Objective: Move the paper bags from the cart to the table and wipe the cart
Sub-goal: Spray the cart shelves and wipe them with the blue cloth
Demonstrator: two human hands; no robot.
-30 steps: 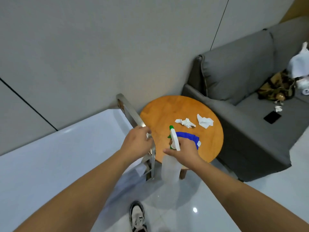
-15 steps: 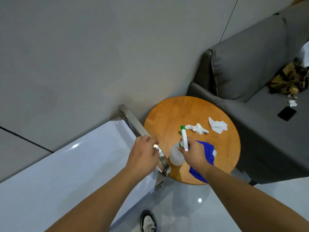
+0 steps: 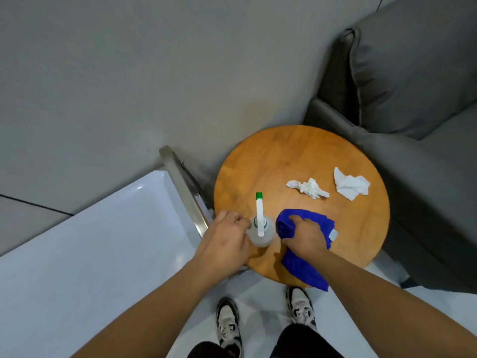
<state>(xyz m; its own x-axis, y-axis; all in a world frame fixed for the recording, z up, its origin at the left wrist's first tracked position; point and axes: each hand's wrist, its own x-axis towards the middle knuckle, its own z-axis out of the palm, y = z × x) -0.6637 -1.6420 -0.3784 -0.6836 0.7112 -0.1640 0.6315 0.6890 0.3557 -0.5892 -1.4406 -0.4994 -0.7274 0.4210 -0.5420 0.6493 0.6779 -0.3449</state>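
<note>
Here we stand at the round table [image 3: 304, 151], our right hand [image 3: 304, 237] bunching the blue cloth [image 3: 303, 267] just right of the spray bottle [image 3: 260, 232], our left hand [image 3: 224, 244] touching it, curled fingers gripping nothing clearly, the cart [image 3: 103, 241] lying leftward.

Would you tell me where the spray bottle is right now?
The spray bottle stands upright on the round table's near-left edge, between both hands, beside the blue cloth.

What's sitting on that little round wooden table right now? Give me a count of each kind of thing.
Spray bottle: 1
Blue cloth: 1
Crumpled white tissues: 2
Total: 4 things on the round wooden table
</note>
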